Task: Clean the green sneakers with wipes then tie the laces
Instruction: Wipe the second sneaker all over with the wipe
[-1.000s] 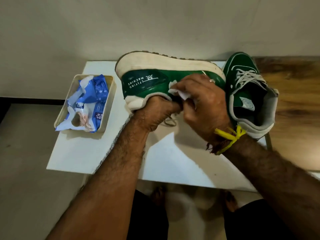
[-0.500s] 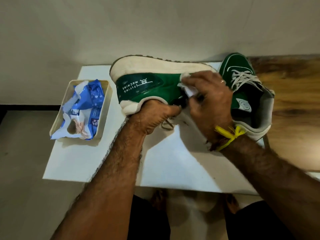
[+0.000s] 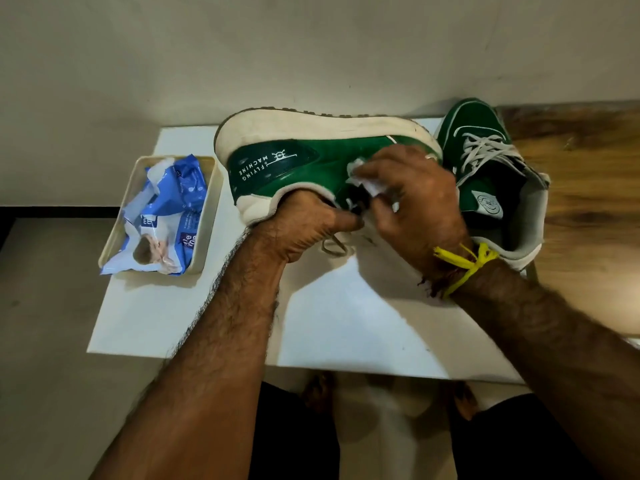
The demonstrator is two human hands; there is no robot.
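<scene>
1. The left hand [image 3: 304,226] grips the tipped sneaker [image 3: 311,161] at its collar, with the fingers tucked into the opening. The shoe lies on its side above the white worktop [image 3: 346,327], sole turned away from the person. If that grip slackens under the rubbing, the shoe may roll or slide toward the far edge.
2. The right hand [image 3: 415,199] pinches a crumpled wipe [image 3: 360,174] against the green side panel. Bunched so small, the wipe may smear dirt rather than lift it, and it could slip out of the fingers.
3. A loose lace [image 3: 332,245] dangles under the left hand. It could catch in the wiping fingers or drag across the worktop.
4. The second sneaker [image 3: 491,181] stands upright just beside the right hand, its laces loose. A wide stroke might knock it toward the worktop's right edge.
5. The wipes packet [image 3: 166,216] sits in a tray [image 3: 207,216] well to the left; reaching for it means freeing a hand.
</scene>
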